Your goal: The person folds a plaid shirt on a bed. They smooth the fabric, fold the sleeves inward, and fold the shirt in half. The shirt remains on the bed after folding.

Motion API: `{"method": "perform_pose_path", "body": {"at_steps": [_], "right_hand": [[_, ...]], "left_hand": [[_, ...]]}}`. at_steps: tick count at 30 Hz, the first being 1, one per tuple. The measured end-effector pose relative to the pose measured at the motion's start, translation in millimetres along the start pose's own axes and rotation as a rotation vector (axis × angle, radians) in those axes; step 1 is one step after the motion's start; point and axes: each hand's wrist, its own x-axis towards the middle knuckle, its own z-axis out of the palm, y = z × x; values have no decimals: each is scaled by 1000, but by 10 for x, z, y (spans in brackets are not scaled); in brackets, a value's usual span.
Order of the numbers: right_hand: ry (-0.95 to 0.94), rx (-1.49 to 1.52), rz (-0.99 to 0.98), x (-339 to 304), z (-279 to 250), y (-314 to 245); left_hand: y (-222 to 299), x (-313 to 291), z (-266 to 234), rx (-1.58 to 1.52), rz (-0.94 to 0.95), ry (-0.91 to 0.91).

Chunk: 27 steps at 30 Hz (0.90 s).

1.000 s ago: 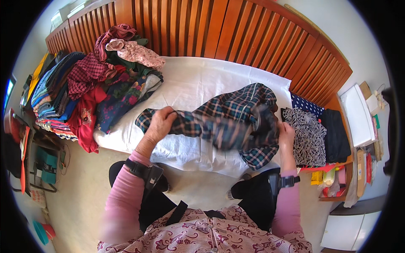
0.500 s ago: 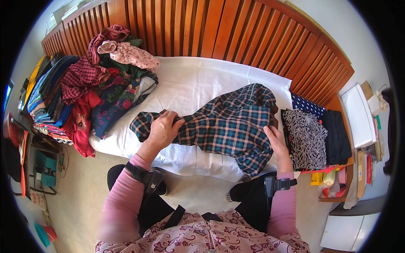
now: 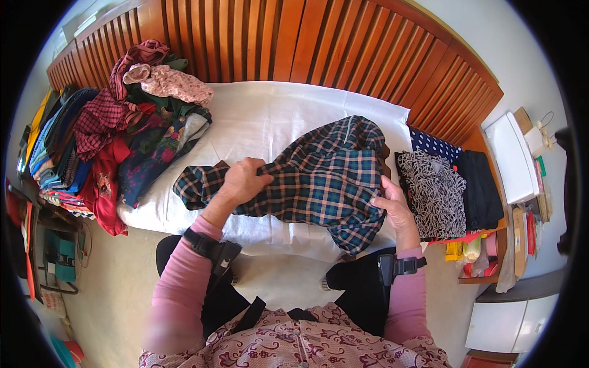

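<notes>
A dark green, navy and tan checked shirt (image 3: 325, 178) lies crumpled across the white-covered bench. My left hand (image 3: 245, 182) is closed on its narrower left part, and a loose fold of the cloth sticks out beyond that wrist. At the wide right end, my right hand (image 3: 396, 205) grips the shirt's edge with the thumb on top; some of its fingers are hidden by the cloth. A strip of brown lining or fabric shows along that edge, just above the right hand.
To the left rises a heap of mixed clothes (image 3: 156, 135) beside a stack of folded garments (image 3: 67, 138). Folded black-and-white patterned cloth (image 3: 432, 193) and dark folded trousers (image 3: 478, 190) lie at the right end. A slatted wooden backrest (image 3: 245, 43) runs along the far side.
The whole scene has shifted slightly left in the picture. My right thumb has moved down along the shirt's edge and the fingers have closed more on it. My left hand keeps its hold.
</notes>
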Motion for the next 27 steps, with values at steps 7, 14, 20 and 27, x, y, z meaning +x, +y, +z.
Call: {"method": "perform_pose_path", "body": {"at_steps": [7,14,20,27], "right_hand": [[29,-146,46,-11,-109,55],[181,-167,139,49,-10,165],[25,-218,51,104,16,158],[243,-703,-49,106,153,166]], "left_hand": [[-130,-96,-185,72,73,111],[-77,-115,-137,50,278,221],[-2,-135,-203,-88,182,168],[-107,-105,-403,-115,63,-28]]}}
